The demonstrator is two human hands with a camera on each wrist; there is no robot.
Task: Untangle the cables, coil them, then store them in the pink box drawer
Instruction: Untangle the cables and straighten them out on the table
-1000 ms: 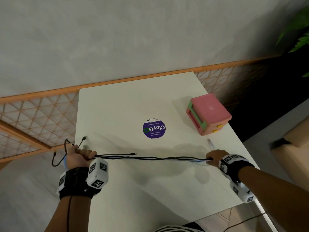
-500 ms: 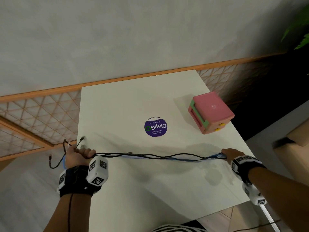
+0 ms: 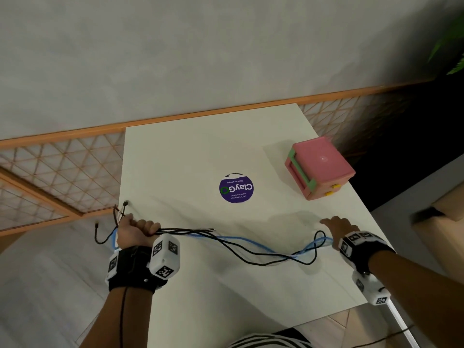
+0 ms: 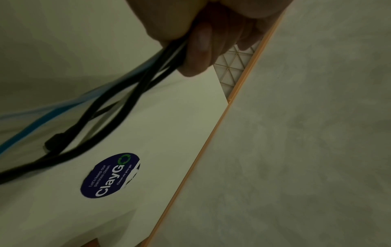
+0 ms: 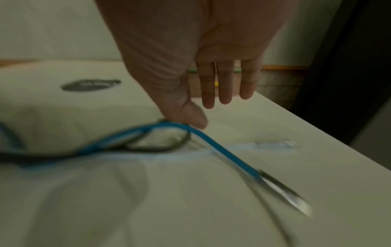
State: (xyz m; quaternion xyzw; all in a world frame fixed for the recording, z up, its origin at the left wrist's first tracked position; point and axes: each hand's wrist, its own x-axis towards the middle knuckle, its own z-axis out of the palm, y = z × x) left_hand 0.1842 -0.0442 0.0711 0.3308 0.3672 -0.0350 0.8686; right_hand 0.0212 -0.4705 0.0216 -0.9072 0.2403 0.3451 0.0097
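White table (image 3: 190, 285): pink box (image 3: 320, 169) at far R, drawers closed. Black cables (image 3: 251, 252) and blue cable (image 3: 261, 243) sag slack across tabletop btwn hands. L hand (image 3: 135, 233) fisted round cable bundle at L edge. R hand (image 5: 203, 55) fingers straight, thumb touching blue cable

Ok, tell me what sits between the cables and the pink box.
Nothing visible does. Bare table lies between the cables and the pink box; the round sticker is flat and off to the side. The box's drawers look closed.
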